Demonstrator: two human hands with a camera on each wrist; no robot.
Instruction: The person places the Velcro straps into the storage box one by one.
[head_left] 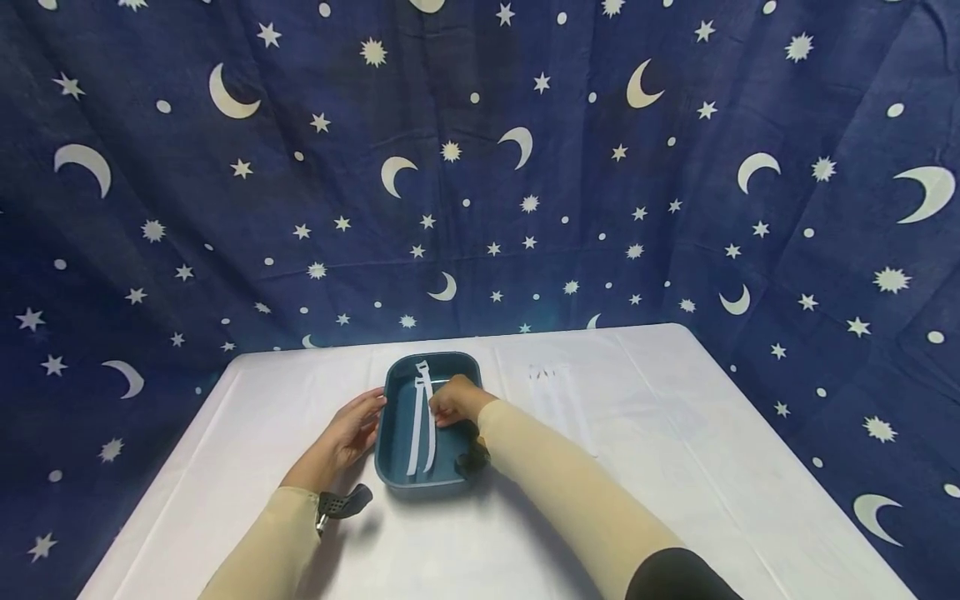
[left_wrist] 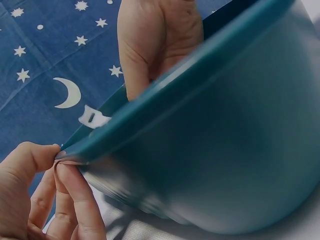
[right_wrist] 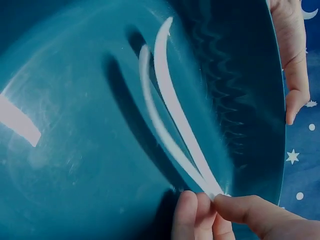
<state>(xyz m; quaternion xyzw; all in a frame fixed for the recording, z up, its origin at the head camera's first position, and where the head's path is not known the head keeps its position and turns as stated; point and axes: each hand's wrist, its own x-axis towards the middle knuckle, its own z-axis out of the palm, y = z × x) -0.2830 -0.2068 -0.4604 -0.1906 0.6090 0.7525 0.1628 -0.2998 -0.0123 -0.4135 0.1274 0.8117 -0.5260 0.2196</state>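
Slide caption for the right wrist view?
Right hand pinches white strips where they meet inside a teal tub; left hand at its rim.

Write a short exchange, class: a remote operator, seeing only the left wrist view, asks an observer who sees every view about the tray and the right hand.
Operator: The tray hides part of the right hand. Does it hold anything?
Observer: Yes, the right wrist view shows it pinching a white strap.
Operator: Is that the only strap inside?
Observer: No, the head view shows a second strap to its left.
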